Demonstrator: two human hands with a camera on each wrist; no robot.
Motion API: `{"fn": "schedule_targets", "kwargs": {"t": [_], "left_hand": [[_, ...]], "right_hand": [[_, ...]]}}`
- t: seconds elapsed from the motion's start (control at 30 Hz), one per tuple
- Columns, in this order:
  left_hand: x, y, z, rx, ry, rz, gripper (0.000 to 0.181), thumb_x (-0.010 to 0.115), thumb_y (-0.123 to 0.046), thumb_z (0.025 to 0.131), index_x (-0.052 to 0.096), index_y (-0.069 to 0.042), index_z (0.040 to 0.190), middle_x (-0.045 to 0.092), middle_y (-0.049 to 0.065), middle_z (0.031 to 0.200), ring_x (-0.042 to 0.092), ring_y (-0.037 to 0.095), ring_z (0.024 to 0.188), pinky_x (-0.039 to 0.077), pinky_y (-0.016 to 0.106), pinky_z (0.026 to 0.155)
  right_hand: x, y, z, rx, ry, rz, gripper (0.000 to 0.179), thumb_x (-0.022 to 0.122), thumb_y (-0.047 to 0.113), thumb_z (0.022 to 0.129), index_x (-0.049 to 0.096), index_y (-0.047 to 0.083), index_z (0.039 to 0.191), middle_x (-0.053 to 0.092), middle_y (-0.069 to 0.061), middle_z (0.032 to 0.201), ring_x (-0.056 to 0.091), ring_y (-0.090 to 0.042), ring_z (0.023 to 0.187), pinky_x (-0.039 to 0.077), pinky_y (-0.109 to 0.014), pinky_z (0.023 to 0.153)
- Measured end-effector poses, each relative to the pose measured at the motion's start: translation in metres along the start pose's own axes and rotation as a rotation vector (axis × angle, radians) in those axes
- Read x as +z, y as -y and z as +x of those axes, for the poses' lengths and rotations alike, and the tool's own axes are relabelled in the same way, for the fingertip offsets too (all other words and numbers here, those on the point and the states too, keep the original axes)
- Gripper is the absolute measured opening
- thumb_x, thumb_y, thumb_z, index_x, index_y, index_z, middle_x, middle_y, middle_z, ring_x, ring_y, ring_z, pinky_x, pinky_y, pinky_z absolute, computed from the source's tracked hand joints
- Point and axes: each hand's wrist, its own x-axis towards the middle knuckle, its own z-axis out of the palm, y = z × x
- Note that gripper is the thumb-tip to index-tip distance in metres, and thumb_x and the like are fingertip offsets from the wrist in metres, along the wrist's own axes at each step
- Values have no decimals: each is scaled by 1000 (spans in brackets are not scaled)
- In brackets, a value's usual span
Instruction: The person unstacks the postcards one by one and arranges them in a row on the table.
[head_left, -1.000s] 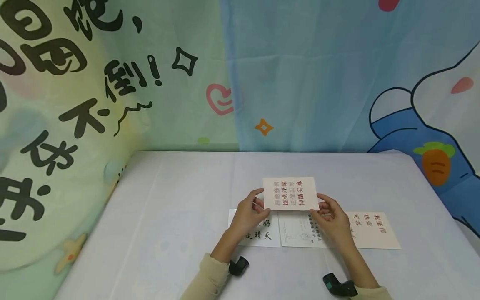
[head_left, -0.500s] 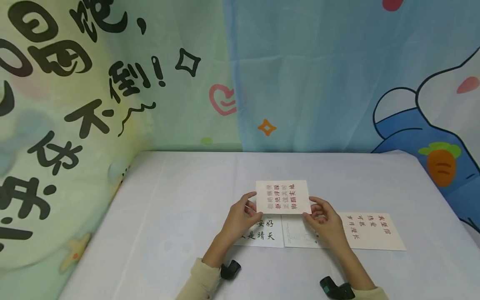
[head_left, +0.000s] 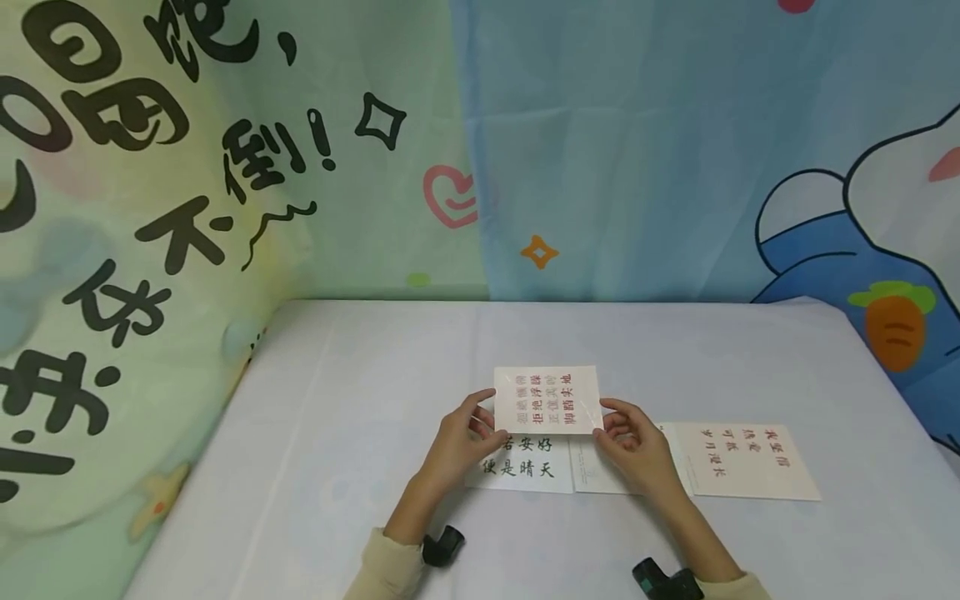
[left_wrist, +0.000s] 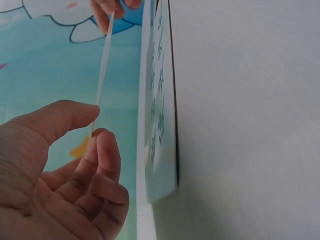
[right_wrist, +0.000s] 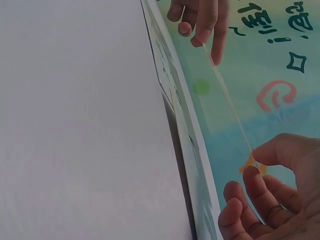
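A cream card [head_left: 547, 401] with columns of red and grey characters is held up above the table by both hands. My left hand [head_left: 459, 442] pinches its left edge between thumb and fingers; in the left wrist view the card [left_wrist: 105, 65] appears edge-on. On the opposite edge, my right hand [head_left: 637, 446] grips the card the same way, as the right wrist view shows with the thin card [right_wrist: 230, 102]. Beneath it lie a white card with black characters [head_left: 525, 468], a partly hidden pale card [head_left: 588, 467], and a cream card with reddish characters [head_left: 753, 462].
The lying cards form a row on the white-covered table [head_left: 337, 400]. A printed cloth backdrop [head_left: 637, 150] hangs behind the table and along its left side. Black wrist cameras [head_left: 444, 547] sit at both cuffs.
Both hands have carried the held card leftward and slightly down toward the person. More of the cream card on the right now shows. The view has shifted slightly.
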Motion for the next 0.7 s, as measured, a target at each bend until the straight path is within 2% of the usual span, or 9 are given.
{"fn": "schedule_targets", "kwargs": {"t": [0.3, 0.5, 0.7], "left_hand": [[-12, 10, -7, 5, -29, 19, 60, 73, -7, 83, 50, -3, 137, 60, 4, 92, 57, 12, 79, 48, 22, 70], [-22, 19, -14, -1, -49, 17, 58, 73, -4, 82, 51, -2, 135, 61, 5, 91, 58, 13, 78, 48, 22, 69], [-32, 26, -20, 15, -45, 16, 58, 73, -2, 82, 51, -1, 135, 62, 6, 91, 57, 13, 77, 48, 21, 68]], "right_hand": [[14, 11, -1, 32, 26, 32, 40, 68, 0, 87, 58, 0, 125, 61, -13, 97, 52, -2, 81, 45, -14, 64], [25, 14, -2, 20, 69, 44, 40, 68, -1, 86, 59, -1, 125, 61, -12, 95, 53, -3, 81, 46, -16, 64], [34, 17, -2, 61, 94, 29, 41, 68, -1, 85, 59, 2, 125, 61, -10, 95, 54, -5, 82, 46, -16, 64]]}}
